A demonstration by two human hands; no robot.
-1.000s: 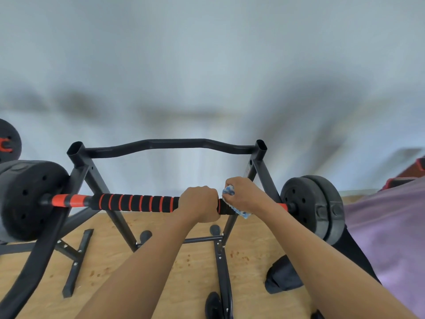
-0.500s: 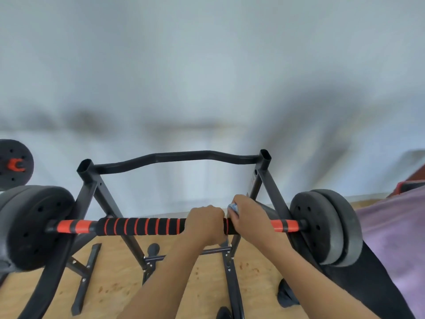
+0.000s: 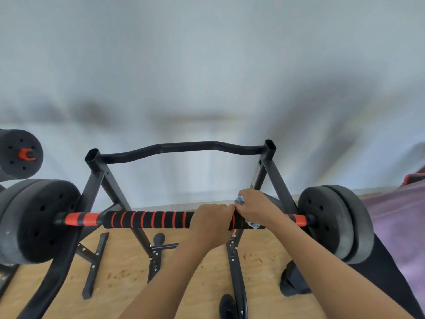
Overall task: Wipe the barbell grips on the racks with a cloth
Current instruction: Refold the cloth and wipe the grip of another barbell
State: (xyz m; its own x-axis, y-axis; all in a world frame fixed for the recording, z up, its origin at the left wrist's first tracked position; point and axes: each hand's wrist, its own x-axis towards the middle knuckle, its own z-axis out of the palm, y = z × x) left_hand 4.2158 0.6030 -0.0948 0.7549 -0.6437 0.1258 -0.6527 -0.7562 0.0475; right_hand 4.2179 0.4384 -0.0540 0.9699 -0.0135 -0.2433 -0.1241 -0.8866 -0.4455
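Observation:
A barbell lies across a black metal rack (image 3: pixel 99 178), its grip (image 3: pixel 147 219) black foam with red rings. My left hand (image 3: pixel 212 218) is closed around the grip right of its middle. Touching it on the right, my right hand (image 3: pixel 254 207) presses a blue-and-white cloth (image 3: pixel 239 200) onto the bar; cloth shows above and below the fingers. Black weight plates sit on the left end (image 3: pixel 39 221) and the right end (image 3: pixel 331 221).
A second barbell's plate (image 3: pixel 19 154) with a red collar sits at the far left. The rack's feet (image 3: pixel 94 265) spread over a wooden floor (image 3: pixel 119 288). A purple mat (image 3: pixel 400 229) lies at the right, and a white wall stands behind.
The view has tilted, so the bar sits lower in frame. My right hand with the cloth has stayed beside the left hand, shifting slightly along the right part of the grip.

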